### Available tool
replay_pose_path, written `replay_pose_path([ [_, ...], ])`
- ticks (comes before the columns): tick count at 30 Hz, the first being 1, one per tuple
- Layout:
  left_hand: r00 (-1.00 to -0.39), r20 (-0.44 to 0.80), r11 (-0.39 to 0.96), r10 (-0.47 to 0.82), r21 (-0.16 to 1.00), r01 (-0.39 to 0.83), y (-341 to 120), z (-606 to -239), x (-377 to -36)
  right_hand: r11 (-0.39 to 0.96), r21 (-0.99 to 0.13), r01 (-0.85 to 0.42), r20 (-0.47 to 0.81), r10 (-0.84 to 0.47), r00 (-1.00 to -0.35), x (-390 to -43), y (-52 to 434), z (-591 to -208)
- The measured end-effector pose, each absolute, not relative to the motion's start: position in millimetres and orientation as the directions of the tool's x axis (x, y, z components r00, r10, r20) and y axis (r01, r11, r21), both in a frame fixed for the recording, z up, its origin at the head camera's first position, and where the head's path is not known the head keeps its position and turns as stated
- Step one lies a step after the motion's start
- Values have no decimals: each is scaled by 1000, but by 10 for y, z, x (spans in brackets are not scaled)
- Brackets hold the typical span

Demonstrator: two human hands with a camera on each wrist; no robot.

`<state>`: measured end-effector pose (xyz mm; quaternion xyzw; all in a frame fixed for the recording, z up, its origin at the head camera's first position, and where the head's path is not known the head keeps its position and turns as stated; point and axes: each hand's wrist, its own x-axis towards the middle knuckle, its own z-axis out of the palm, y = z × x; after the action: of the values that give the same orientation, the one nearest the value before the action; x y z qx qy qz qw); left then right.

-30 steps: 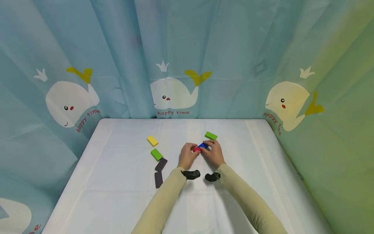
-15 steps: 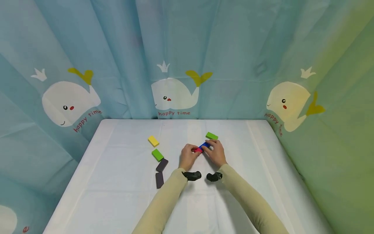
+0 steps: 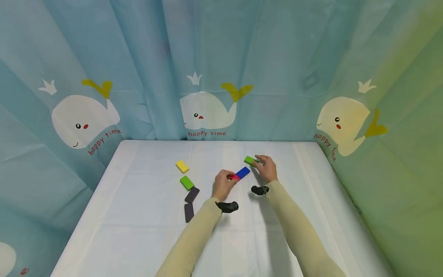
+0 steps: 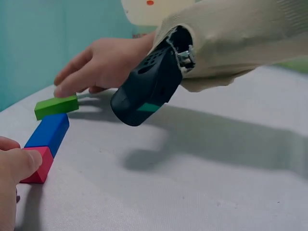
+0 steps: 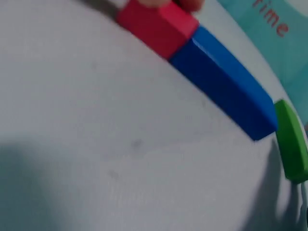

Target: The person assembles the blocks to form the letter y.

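Right hand (image 3: 267, 168) has left the blue block (image 3: 243, 172), fingertips now on the green block (image 3: 250, 160); left hand (image 3: 223, 184) pinches the red block (image 3: 234, 177). Light, rigid; grip long sides.

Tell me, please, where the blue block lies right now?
In the head view the blue block lies mid-table, end to end with the red block, just before the green block.

both arms reach forward in cream sleeves, a black wrist camera strapped under each cuff. the left hand (image 3: 223, 184) lies nearer the body, fingers curled, fingertips pinching the near end of the red block (image 3: 233, 177). the right hand (image 3: 267, 168) is stretched farther out, beyond and right of the red block, palm down, fingers fairly straight and fingertips on a green block (image 3: 250, 160).
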<state>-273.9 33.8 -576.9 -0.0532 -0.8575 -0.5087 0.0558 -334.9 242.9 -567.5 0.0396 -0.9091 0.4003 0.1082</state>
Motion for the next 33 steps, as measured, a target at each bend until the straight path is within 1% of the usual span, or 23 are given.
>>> replay_pose_path([
  [5,-990,139,483,36,865,139,330,-5771,-2732,696,-703,-149,178,-31,-984,-3376,2458,-5722],
  [12,-987,155,490,45,858,157,329,-5766,-2733,714,-689,-124,239,63,-969,-3389,2472,-5799],
  [14,-987,154,491,43,857,156,328,-5772,-2737,713,-691,-119,239,70,-968,-3380,2486,-5800],
  [17,-985,167,493,45,854,168,325,-5786,-2743,718,-684,-133,209,18,-978,-3372,2534,-5779],
  [21,-984,169,489,48,856,170,320,-5794,-2742,734,-658,-168,111,-126,-986,-3399,2623,-5690],
  [24,-987,155,488,48,858,159,318,-5787,-2737,745,-641,-186,17,-228,-973,-3448,2670,-5607],
  [26,-987,151,491,48,857,155,316,-5780,-2733,747,-634,-203,-18,-277,-961,-3476,2674,-5576],
  [27,-988,149,491,48,857,153,314,-5778,-2732,747,-628,-218,-17,-294,-956,-3486,2671,-5570],
  [30,-987,154,486,50,859,159,311,-5779,-2735,748,-607,-268,38,-310,-950,-3497,2646,-5588],
  [33,-986,161,475,50,864,165,312,-5782,-2745,756,-590,-283,99,-280,-955,-3496,2621,-5624],
])
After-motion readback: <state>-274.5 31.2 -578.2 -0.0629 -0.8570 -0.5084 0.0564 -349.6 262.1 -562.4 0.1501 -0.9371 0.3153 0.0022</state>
